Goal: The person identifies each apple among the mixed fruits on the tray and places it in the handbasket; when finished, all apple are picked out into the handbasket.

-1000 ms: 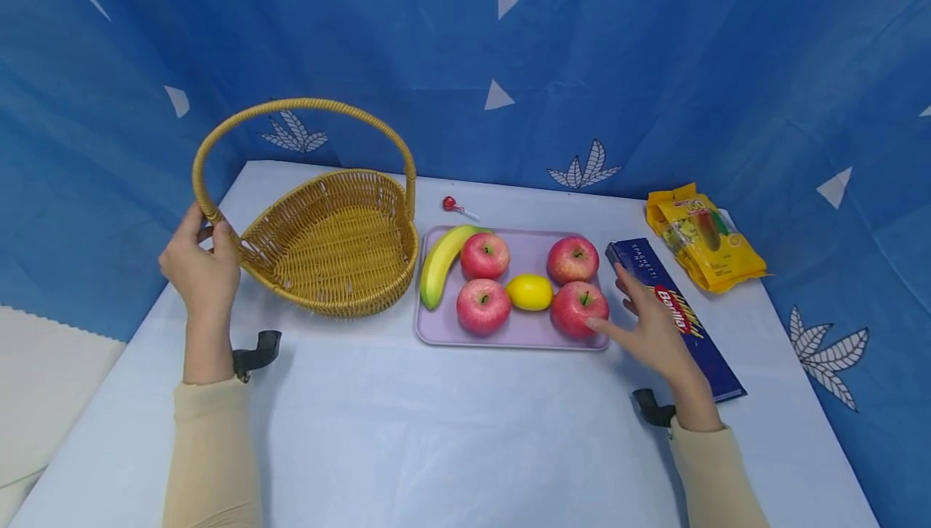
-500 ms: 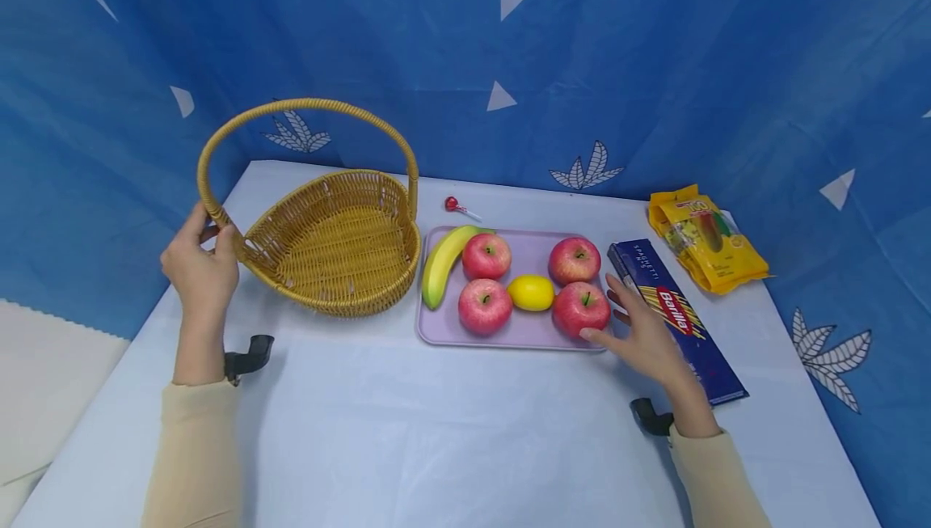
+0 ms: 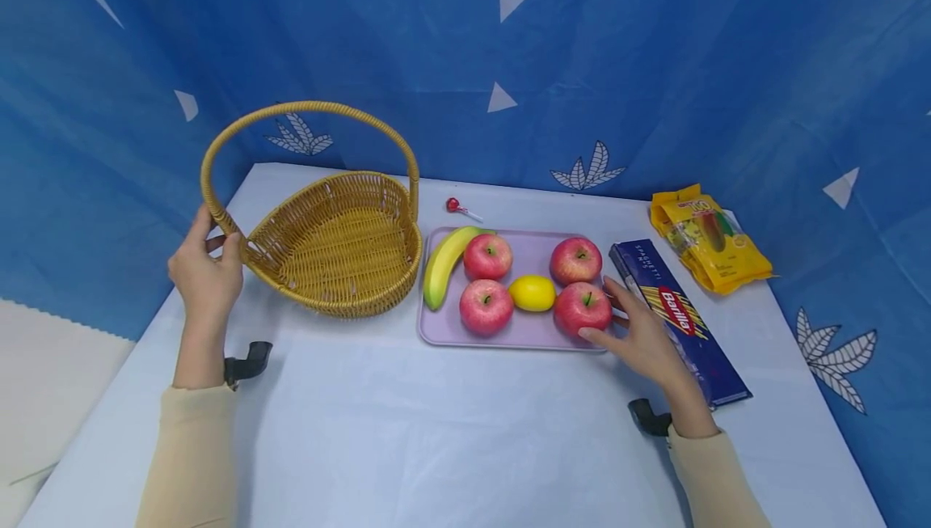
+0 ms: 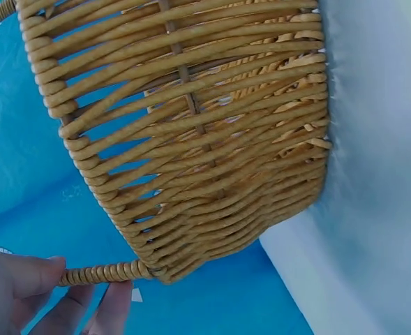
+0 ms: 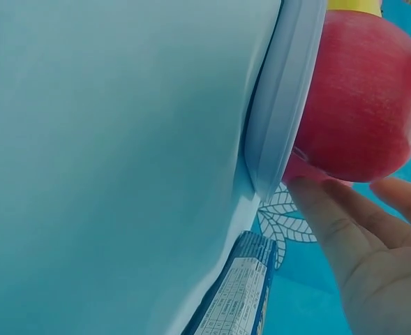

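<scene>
My left hand [image 3: 207, 273] pinches the left foot of the wicker basket's arched handle [image 4: 100, 273], with thumb on one side and fingers on the other. The heart-shaped wicker basket [image 3: 342, 306] stands upright with nothing inside. My right hand [image 3: 643, 344] is at the near right apple [image 3: 582, 310], thumb in front and fingers along its right side. In the right wrist view the fairly straight fingertips are right at that red apple [image 5: 365, 98]. It sits on a lilac tray [image 3: 531, 243] with several other apples, a banana [image 3: 442, 271] and a lemon [image 3: 533, 293].
A blue spaghetti box [image 3: 680, 314] lies right of the tray, partly under my right forearm. Farther right is a yellow snack bag [image 3: 716, 245]. A red lollipop [image 3: 454, 204] lies behind the tray. Blue cloth [image 3: 407, 51] hangs at the table's back.
My right hand has shifted slightly left and nearer, so its thumb and fingers now flank the near right apple. The left hand keeps its hold on the basket handle.
</scene>
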Demonstrator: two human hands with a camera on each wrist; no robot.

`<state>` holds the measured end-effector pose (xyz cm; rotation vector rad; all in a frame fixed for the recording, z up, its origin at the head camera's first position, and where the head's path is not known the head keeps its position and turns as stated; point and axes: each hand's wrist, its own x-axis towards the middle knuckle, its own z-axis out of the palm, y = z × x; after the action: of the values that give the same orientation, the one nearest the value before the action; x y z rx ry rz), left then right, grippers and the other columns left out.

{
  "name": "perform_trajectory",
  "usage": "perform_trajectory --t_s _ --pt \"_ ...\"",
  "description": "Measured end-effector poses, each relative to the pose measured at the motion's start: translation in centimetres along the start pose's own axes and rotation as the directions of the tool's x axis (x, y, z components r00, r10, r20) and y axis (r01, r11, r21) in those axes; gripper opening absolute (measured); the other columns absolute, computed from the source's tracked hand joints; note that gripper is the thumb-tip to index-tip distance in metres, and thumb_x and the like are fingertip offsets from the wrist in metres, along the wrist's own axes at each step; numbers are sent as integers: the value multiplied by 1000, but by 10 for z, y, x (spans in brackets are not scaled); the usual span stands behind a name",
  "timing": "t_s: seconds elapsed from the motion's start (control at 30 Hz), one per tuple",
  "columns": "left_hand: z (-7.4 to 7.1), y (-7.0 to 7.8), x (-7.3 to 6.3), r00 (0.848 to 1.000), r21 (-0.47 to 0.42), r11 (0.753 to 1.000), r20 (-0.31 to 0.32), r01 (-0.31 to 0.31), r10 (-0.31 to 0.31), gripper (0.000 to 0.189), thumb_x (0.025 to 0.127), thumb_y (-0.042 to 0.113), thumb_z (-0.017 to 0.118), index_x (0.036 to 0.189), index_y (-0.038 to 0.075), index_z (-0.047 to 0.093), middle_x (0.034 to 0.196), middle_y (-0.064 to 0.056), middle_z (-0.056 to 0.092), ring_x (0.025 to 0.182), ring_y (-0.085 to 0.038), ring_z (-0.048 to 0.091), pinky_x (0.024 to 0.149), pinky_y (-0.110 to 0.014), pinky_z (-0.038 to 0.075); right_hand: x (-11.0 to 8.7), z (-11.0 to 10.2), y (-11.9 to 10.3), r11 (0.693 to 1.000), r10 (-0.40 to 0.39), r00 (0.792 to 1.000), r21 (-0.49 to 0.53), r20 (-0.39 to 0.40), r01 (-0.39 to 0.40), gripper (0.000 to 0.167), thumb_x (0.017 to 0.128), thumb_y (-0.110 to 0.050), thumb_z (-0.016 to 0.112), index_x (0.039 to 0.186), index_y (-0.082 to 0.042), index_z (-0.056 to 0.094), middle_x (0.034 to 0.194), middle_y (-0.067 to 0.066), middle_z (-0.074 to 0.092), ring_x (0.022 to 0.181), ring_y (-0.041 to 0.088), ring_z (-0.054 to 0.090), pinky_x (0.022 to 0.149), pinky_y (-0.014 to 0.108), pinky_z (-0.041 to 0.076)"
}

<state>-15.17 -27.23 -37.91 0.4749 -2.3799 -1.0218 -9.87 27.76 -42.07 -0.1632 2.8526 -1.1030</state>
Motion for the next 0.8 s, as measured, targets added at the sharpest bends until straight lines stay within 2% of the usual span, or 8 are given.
perform_trajectory --t_s 0.1,0.2,0.37,0.6,0.8 --pt "0 -1 0 1000 -27 999 3 -24 24 45 101 16 52 144 25 48 143 -5 55 121 -35 60 108 -49 40 0 0 0 1000 -8 1000 -10 -3 8 88 84 -39 75 152 -5 30 150 22 40 132 40 45 98 53 46" --pt "1 -1 0 999 -51 998 -5 -44 44 43 100 13 53 142 21 50 141 -9 57 120 -39 60 116 -48 27 0 0 0 1000 -11 1000 -22 0 11 84 85 -36 75 150 -3 34 149 23 42 130 40 48 95 52 48" --pt "2 -1 -1 999 -54 998 -5 -41 41 44 100 13 53 143 22 49 141 -10 56 122 -40 58 117 -48 15 0 1 -3 1000 -3 1000 -20 2 3 83 83 -32 77 148 -1 36 145 24 45 124 42 53 93 52 50" --pt "2 -1 0 1000 -43 999 6 -25 25 46 100 14 52 145 24 46 143 -9 55 123 -40 57 117 -48 13 4 1 -6 999 26 1000 -46 1 -26 80 81 -31 80 145 -3 40 140 23 50 117 40 57 90 51 52" --pt "2 0 0 1000 -50 999 16 -12 13 48 101 15 52 147 26 44 144 -8 54 125 -39 56 117 -48 13 4 1 -7 997 62 998 -36 -4 -62 81 81 -31 80 145 -3 39 140 24 49 120 41 55 92 52 51"
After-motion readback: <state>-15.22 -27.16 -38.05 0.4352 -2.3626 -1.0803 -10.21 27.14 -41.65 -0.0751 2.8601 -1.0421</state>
